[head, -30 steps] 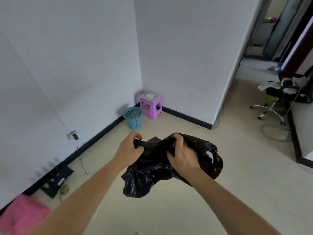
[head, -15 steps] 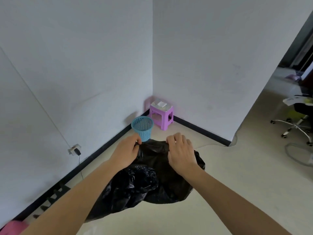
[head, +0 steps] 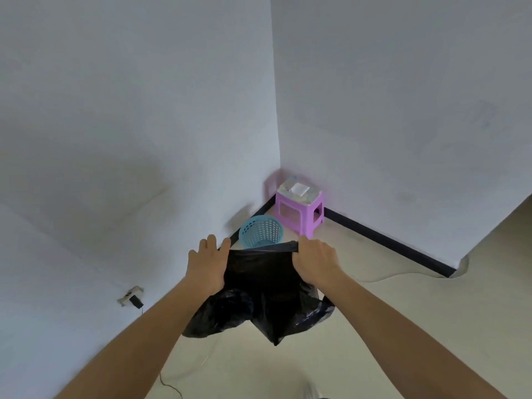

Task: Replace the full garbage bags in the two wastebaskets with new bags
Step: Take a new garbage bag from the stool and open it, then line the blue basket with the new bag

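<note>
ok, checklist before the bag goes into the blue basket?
1. Right hand grips the bag rim: ok.
2. Left hand hold on the rim: the rim reaches it, but the grip is hidden behind the hand: cannot tell.
3. Bag mouth open: the rim is stretched taut between the hands, opening not visible: cannot tell.
4. Basket upright by the wall, beside the stool: ok.
5. Basket free of an old bag: none over the visible rim: ok.
6. Bag over the basket: not ok, held in the air short of it.
</note>
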Demonstrator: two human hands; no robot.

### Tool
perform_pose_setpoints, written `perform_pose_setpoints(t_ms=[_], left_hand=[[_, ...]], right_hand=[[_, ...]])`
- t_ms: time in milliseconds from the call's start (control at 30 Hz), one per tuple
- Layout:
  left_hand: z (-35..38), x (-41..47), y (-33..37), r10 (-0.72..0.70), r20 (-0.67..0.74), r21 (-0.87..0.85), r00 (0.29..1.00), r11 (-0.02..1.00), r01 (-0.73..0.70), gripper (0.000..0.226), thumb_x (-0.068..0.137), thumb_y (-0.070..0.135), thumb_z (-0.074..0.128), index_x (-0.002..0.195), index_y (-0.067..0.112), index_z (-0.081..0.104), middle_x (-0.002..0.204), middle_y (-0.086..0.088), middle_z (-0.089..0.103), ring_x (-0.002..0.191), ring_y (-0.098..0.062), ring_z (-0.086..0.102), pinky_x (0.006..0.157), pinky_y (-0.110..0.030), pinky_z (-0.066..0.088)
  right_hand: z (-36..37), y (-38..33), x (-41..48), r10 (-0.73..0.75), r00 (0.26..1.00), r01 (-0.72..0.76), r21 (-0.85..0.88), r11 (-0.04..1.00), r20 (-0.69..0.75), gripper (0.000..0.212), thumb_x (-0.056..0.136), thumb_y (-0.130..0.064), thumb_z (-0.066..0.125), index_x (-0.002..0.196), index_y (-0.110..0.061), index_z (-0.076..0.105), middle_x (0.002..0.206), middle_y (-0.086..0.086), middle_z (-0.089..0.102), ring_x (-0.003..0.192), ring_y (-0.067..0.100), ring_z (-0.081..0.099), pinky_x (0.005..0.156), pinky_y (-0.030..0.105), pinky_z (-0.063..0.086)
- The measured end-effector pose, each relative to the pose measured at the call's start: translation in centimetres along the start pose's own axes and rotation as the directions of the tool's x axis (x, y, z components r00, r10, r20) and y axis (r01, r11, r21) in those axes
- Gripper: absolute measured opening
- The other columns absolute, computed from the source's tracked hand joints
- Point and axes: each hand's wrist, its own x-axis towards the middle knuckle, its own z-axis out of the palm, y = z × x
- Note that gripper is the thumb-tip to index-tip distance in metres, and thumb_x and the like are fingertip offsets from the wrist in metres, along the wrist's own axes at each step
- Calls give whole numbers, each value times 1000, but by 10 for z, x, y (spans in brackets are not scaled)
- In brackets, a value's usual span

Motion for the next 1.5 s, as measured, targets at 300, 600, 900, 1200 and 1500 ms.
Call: perform_pose_setpoints(t_ms=[300,600,900,1200,1500], left_hand=[[15,134,-63,-223,314,37,923,974,223,54,88,13,55,136,11,32,98,-3,49,92,-20,52,72,-30,48],[30,318,-123,-73,488,-851,870,180,492,41,87,-10,48,120,15,55,123,-13,55,105,-32,61,79,-38,58],[55,468,-156,38,430,-861,902,318,397,56,81,-14,36,114,25,60,119,-3,60,106,-25,57,91,-43,54],[214,556,-104,-69,582,-802,810,118,586,59,77,-13,29,110,26,59,114,0,60,96,-28,63,71,-42,58],[384,615,-28,-154,789,-614,594,-163,773,53,88,-4,29,126,23,56,127,-5,57,113,-24,56,99,-43,49]], right_hand=[[-15,10,166,-3,992,33,-244,969,123,21,94,-13,56,115,-11,56,103,6,66,93,23,67,73,29,49],[14,-40,326,206,946,-203,-39,978,250,15,97,-13,40,96,-7,54,76,3,48,73,22,54,64,30,44],[55,-91,454,368,901,-433,491,756,228,16,93,-20,44,99,-7,53,88,7,56,79,24,55,60,32,38],[198,-31,526,524,843,-494,565,661,124,9,91,-15,52,99,-13,49,102,-1,52,87,20,49,69,33,36],[378,24,563,216,935,-334,490,805,283,16,86,-14,57,93,-21,45,92,-1,50,77,19,47,65,31,32]])
